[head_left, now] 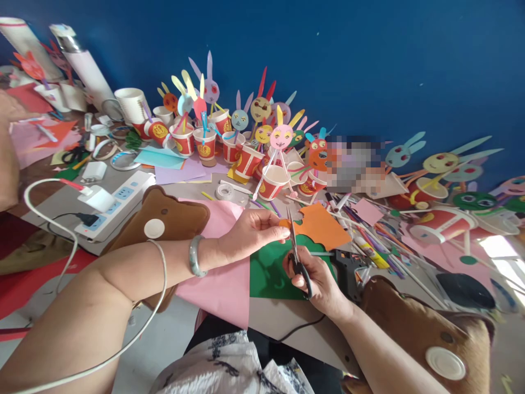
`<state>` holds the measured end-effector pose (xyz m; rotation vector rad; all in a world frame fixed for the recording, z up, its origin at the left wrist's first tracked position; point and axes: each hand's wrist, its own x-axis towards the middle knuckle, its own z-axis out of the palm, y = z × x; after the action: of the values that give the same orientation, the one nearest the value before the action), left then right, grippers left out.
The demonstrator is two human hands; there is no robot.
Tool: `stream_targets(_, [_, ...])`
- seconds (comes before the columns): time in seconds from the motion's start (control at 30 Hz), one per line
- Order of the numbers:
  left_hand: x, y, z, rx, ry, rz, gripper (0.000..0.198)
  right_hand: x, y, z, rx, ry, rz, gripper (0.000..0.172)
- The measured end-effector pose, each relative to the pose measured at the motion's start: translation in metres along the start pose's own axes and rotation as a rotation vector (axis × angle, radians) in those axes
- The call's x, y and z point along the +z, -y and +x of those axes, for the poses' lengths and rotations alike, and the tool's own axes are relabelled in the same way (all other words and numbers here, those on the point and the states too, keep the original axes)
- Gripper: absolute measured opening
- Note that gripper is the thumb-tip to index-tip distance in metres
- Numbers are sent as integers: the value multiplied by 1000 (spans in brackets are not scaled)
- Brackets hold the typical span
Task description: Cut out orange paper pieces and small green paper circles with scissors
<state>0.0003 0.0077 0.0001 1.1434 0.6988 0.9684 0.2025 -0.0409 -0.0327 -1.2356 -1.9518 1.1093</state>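
Observation:
My left hand (254, 230) pinches the near edge of an orange paper sheet (324, 225) held above the table. My right hand (314, 276) grips black-handled scissors (296, 249), blades pointing up into the orange sheet's left edge. A jade bangle (194, 256) sits on my left wrist. Under the hands lie a green paper sheet (270, 273) and a pink paper sheet (223, 273).
Red paper cups with paper rabbit faces (262, 137) crowd the back of the table. A white power strip (118, 205) with a cable lies left. A black glue gun (348, 268) and coloured sticks (369, 241) lie right. Brown plush cushions (164, 219) flank me. Another person's arm (8, 153) shows at far left.

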Motion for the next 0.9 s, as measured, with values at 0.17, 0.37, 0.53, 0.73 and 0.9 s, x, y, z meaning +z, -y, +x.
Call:
stream_targets(0.17, [0,1,0,0,-6,-18,15,0,0,0,-5,-3,-11,69])
stream_targets(0.37, [-2,2,0,31,4,-16,15,-1,0,-1,-23,-9,-18,69])
stream_targets(0.53, [-2,4,1,44,-1,-29,14,0,0,0,-35,-11,-28,68])
stream_targets(0.73, [-2,3,1,49,-5,-37,13,-1,1,-1,-33,-5,-37,69])
stream_targets(0.9, [-2,3,1,37,-14,-59,14,-2,2,-1,-28,3,-33,69])
